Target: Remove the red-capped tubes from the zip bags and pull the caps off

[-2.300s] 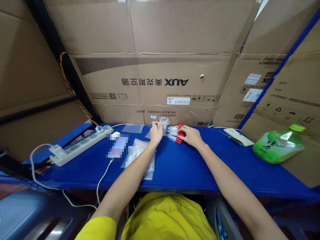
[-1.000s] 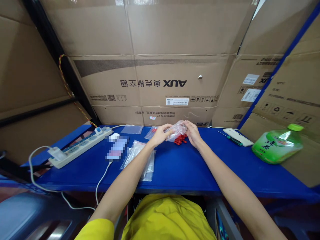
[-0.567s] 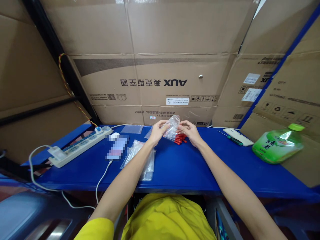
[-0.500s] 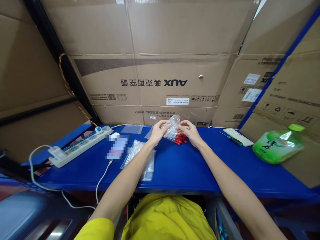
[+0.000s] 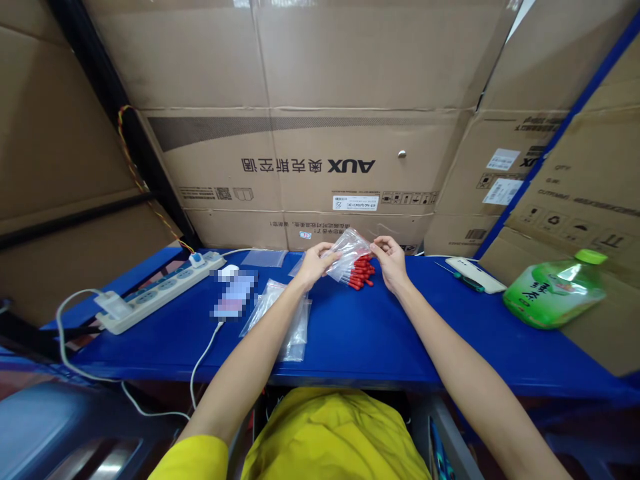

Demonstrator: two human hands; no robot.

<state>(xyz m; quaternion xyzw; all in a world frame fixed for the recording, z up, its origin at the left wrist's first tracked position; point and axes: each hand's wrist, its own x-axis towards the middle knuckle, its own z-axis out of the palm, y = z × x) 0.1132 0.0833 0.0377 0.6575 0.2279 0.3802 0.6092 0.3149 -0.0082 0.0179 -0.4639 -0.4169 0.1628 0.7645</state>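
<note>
Between my hands is a clear plastic bag [image 5: 345, 251], tilted above the blue tabletop. My left hand [image 5: 317, 263] pinches its left side. My right hand [image 5: 391, 259] grips the upper right corner with thumb and fingers. Right beneath the bag lies a bunch of slim red-ended sticks [image 5: 362, 272], their pale shafts running to the left; whether they are inside the bag or under it I cannot tell. More clear plastic bags [image 5: 295, 333] lie stacked near my left forearm, which covers part of them.
A power strip [image 5: 165, 293] with plugs and a phone [image 5: 234, 297] on a white cable are at the left. To the right lie a green-handled screwdriver [image 5: 470, 283], a white flat object [image 5: 477, 273] and a green bottle [image 5: 553, 293]. Cardboard [image 5: 310, 133] walls the back.
My right hand has shifted slightly right, off the red-ended sticks and onto the bag's corner. The bag is spread flatter, and more red ends show. My left hand stays nearly in place.
</note>
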